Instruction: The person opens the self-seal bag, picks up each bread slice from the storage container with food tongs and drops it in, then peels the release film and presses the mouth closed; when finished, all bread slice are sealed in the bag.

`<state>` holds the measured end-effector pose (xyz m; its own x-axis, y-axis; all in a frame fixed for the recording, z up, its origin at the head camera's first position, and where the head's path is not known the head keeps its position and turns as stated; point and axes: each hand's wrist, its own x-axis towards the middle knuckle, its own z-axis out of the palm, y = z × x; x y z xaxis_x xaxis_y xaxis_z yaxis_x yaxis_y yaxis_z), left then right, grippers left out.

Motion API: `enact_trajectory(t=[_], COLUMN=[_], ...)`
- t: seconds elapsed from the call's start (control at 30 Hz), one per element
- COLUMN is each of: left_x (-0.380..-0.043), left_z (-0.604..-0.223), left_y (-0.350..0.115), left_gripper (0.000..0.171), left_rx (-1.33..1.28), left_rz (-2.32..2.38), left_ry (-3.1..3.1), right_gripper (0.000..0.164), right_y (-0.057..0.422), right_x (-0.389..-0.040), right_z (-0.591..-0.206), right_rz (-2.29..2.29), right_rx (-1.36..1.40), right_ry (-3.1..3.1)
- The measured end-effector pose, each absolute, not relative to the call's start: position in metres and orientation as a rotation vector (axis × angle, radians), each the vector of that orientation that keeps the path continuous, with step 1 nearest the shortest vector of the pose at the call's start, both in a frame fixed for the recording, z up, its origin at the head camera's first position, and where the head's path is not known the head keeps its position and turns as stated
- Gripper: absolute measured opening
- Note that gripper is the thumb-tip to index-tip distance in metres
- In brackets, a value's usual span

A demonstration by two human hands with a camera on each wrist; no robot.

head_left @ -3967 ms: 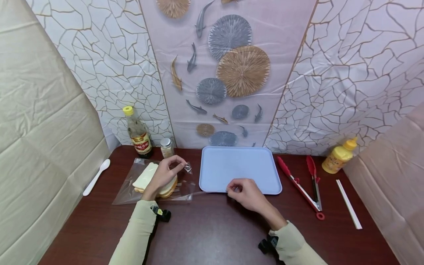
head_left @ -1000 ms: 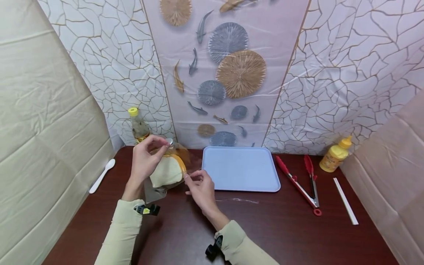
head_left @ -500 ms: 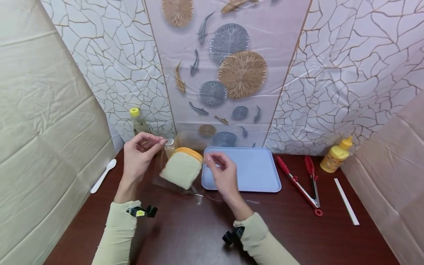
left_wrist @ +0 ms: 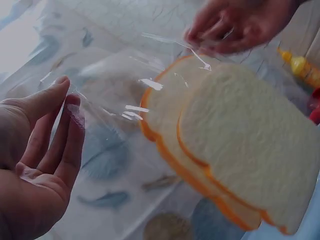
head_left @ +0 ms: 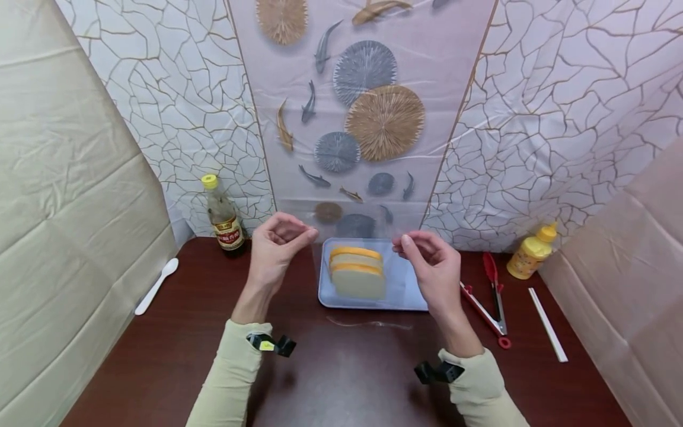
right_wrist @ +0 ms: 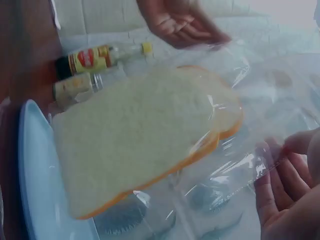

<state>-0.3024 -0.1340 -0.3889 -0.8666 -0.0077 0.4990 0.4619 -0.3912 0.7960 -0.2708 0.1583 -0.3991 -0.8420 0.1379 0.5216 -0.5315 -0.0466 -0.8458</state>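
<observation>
A clear plastic bag (left_wrist: 112,92) with two bread slices (head_left: 358,283) inside hangs between my two hands. The slices have orange crusts and stand upright, low in the bag, in front of the blue tray (head_left: 324,296). At the bag's upper left corner, my left hand (head_left: 274,252) pinches the film between thumb and fingers. My right hand (head_left: 434,270) pinches the upper right corner in the same way. Both wrist views show the film stretched above the bread. Whether the bag's bottom touches the tray, I cannot tell.
A thin clear strip (head_left: 368,324) lies before the tray. Left are a white spoon (head_left: 157,286) and a sauce bottle (head_left: 226,219); a small jar (right_wrist: 75,90) shows beside it. Right are red tongs (head_left: 496,296), white chopsticks (head_left: 548,325) and a yellow squeeze bottle (head_left: 532,252).
The bagged bread was lifted from the table's left side and carried right, now in front of the tray. My hands moved right with it and spread apart; the slices turned upright.
</observation>
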Motion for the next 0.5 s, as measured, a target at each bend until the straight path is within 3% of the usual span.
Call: enact_trajectory(t=[0.2, 0.5], left_x=[-0.298, -0.288], left_z=[-0.390, -0.393], left_y=[-0.107, -0.083], left_gripper=[0.027, 0.030], left_rx=[-0.577, -0.551], left_rz=[-2.335, -2.363], left_ry=[-1.498, -1.546], right_gripper=[0.028, 0.019], right_y=[0.175, 0.178], right_x=[-0.275, -0.268], right_z=[-0.399, -0.396], right_rz=[1.915, 1.843], right_rx=[0.313, 0.421], right_ry=[-1.741, -1.788])
